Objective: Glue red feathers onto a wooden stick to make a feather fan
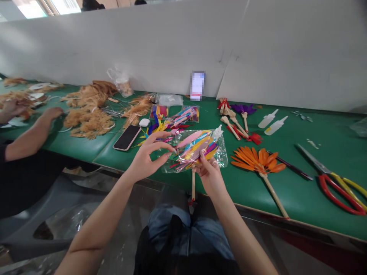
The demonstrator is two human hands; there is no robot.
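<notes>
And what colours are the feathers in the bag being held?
The feathers are mainly pink, yellow, blue and purple; the head view shows them.

From the feather packet (192,149), bare desk (210,110) opens at one o'clock, up to the partition (160,49). Wooden utensils (231,128) block two o'clock, the orange fan (255,158) three, the dark phone (127,137) nine.

Pink, yellow, perhaps mauve feathers (195,149)

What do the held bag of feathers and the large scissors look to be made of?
Bag of feathers: thin clear plastic film, glossy, judging by its creases and glints. Scissors: grey blades with a metallic sheen, probably steel; smooth red and yellow handles, likely plastic or plastic-coated.
</notes>
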